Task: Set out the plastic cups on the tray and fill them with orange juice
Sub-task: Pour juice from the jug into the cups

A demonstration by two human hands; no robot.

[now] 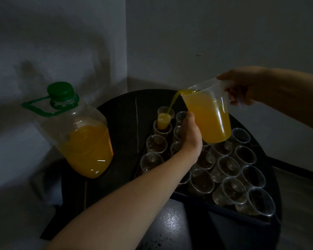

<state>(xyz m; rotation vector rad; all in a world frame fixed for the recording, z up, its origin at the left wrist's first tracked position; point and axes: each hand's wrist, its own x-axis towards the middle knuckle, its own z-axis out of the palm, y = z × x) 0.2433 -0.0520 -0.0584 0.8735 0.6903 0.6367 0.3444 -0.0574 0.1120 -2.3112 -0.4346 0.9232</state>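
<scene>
Your left hand (192, 136) lies against the one tilted jug (209, 117), fingers hidden, so their curl cannot be told; your right hand (242, 87) grips its handle, pouring orange juice (172, 103) into the far-left cup (165, 117) on the one tray (197, 199). Roughly seventeen clear cups (228, 166) show there; your arm hides others. One juice bottle (79, 134) stands left of the tray.

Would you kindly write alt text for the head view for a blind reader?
A person's right hand tilts a clear jug by its handle, pouring orange juice into a far plastic cup on a tray, while the left hand rests against the jug's side. The other cups look empty; a capped juice bottle stands at left.
</scene>
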